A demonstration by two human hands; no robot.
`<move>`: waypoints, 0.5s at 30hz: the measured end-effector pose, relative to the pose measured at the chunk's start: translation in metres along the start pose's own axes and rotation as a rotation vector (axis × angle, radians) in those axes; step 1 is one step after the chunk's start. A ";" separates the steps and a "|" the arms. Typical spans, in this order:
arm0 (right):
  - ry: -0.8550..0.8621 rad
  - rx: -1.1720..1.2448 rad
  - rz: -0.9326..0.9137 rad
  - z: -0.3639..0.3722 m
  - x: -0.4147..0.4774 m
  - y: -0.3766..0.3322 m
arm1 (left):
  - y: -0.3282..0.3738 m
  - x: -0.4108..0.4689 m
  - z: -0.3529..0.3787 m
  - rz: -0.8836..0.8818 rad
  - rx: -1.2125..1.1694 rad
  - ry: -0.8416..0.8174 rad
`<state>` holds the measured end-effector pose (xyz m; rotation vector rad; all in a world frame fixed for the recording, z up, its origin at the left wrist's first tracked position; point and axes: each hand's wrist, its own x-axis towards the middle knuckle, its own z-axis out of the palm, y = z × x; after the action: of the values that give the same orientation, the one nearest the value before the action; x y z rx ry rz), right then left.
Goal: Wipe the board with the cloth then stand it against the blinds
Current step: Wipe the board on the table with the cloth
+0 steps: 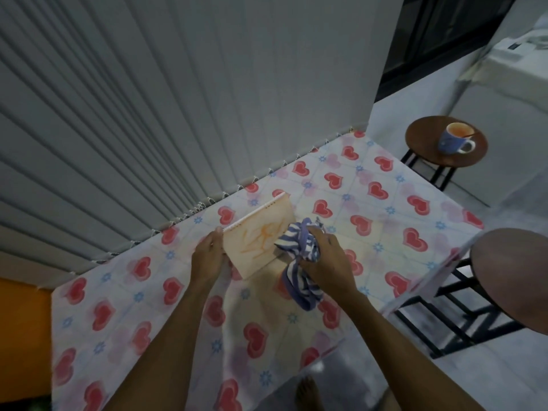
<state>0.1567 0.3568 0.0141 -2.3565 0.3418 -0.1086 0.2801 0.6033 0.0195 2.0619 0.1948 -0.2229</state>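
Left hand [207, 256] steadies the tilted board [255, 241] (orange scribbles) — right hand [326, 259] presses the striped cloth [299, 256] against it.

Your left hand [207, 258] reaches toward 12 o'clock, fingers clamped. Your right hand [324, 259], at its 3 o'clock, is fisted tight.

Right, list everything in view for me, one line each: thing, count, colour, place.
board: one, pale with orange marks, tilted up on the table, near the blinds
cloth: one, blue and white striped, at the board's right edge
table: one, covered in a white cloth with red hearts, against the blinds
blinds: one set, grey vertical slats, behind the table
mug: one, blue, on the far stool
far stool: one, brown round top, black legs, right of the table
near stool: one, brown round top, right edge of view
foot: one, bare, on the floor below
left hand: holds the board's left edge
right hand: grips the cloth
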 end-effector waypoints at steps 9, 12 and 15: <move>0.047 -0.022 -0.162 0.003 0.016 -0.031 | 0.008 -0.004 0.016 -0.362 -0.364 0.058; -0.063 -0.032 -0.161 0.024 0.019 -0.045 | 0.000 -0.005 0.025 -0.465 -0.402 0.063; -0.116 -0.097 -0.198 0.051 0.021 -0.049 | -0.004 -0.009 0.031 -0.504 -0.449 0.081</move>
<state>0.1960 0.4189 0.0112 -2.4761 0.0580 -0.0494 0.2685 0.5772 0.0037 1.5475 0.7482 -0.3660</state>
